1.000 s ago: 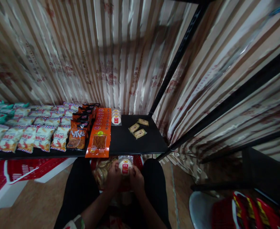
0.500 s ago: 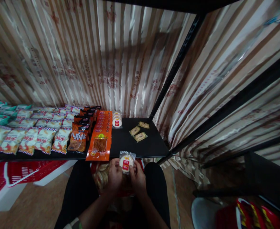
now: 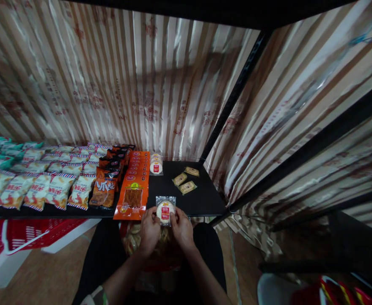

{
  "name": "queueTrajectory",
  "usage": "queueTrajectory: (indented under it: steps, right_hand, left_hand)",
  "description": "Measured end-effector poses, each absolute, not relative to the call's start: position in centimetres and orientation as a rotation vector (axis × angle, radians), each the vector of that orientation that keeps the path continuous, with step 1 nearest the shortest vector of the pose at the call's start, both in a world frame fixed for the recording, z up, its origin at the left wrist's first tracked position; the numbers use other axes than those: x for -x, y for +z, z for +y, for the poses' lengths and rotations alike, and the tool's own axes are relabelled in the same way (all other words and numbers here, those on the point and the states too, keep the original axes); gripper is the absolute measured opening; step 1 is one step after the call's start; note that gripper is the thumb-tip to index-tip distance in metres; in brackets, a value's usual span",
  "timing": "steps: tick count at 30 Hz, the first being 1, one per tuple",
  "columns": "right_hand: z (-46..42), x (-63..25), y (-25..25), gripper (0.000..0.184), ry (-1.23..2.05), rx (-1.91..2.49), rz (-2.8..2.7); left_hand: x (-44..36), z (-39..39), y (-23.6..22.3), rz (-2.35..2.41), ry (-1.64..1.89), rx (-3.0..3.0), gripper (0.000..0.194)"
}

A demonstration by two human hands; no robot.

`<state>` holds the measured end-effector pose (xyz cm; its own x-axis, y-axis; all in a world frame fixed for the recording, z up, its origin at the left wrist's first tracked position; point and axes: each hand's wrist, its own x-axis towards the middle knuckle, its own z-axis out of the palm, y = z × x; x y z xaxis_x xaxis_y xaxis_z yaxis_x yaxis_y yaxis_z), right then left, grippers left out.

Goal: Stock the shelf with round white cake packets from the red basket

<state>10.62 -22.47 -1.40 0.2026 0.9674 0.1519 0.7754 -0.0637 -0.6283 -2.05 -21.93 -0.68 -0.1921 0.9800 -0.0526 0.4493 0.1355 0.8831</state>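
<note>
Both my hands hold one clear packet with a round white cake and a red label (image 3: 164, 209), just over the front edge of the black shelf (image 3: 201, 201). My left hand (image 3: 149, 230) grips its left side, and my right hand (image 3: 182, 228) grips its right side. Below my hands, between my knees, a red basket (image 3: 134, 241) holds more of these round cake packets. A short row of the same packets (image 3: 155, 165) lies at the back of the shelf, beside the orange snack-stick packs (image 3: 135, 186).
Three small tan biscuit packets (image 3: 184, 181) lie on the right part of the shelf. Rows of chip bags (image 3: 46, 182) fill the shelf's left. A black upright post (image 3: 233, 101) marks the corner. Red baskets (image 3: 27, 233) sit on the floor at left, striped curtain behind.
My two hands have lifted the cake packet from above the basket up and forward to the shelf's front edge. The view has tilted slightly.
</note>
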Motion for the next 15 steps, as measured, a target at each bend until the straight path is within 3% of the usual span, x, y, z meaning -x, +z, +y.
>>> queueTrajectory:
  steps: [15]
  right_hand:
    - [-18.6,-9.6,-1.0,0.035,0.397,1.861,-1.552]
  left_hand:
    - [2.1,-18.0,-1.0,1.637,1.09,-1.281,0.033]
